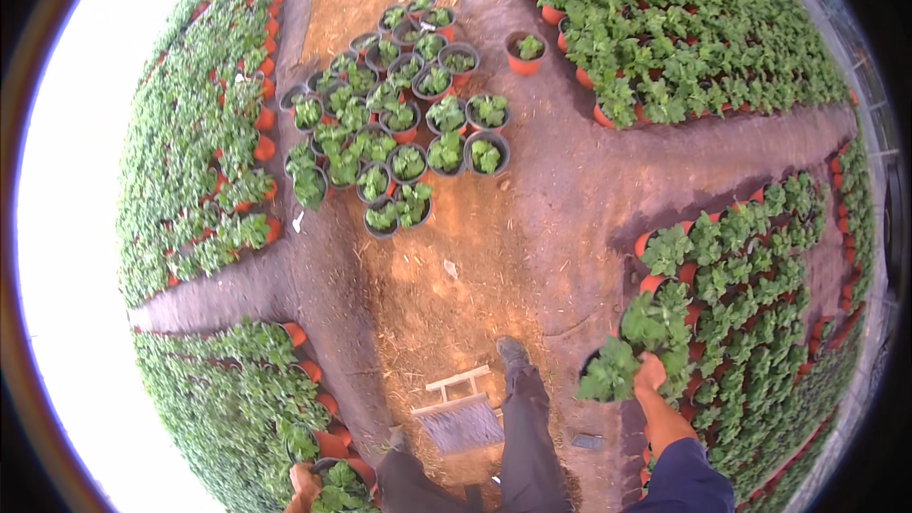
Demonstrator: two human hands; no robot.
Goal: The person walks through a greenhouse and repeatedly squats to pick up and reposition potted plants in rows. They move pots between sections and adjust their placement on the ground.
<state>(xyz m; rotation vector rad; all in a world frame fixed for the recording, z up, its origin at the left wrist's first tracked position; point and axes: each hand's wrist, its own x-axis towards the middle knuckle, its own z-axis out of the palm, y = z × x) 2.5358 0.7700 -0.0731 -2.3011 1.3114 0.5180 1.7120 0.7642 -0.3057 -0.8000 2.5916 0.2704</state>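
At the lower right, my right hand (pixel 648 372) is closed among leafy potted plants; a plant in a dark-rimmed pot (pixel 609 370) is just left of it and another (pixel 655 317) above it. The leaves hide my fingertips. My left hand (pixel 305 483), low on the left, grips the rims of orange-red pots, one with a green plant (pixel 342 488) beside it and another plant (pixel 298 439) above it.
A cluster of potted plants (pixel 406 160) stands ahead on the dirt path (pixel 456 285), with a single pot (pixel 525 63) to its right. Dense plant beds flank both sides. A small wooden-framed stand (pixel 459 424) lies between my legs; a flat dark object (pixel 587 442) is to the right.
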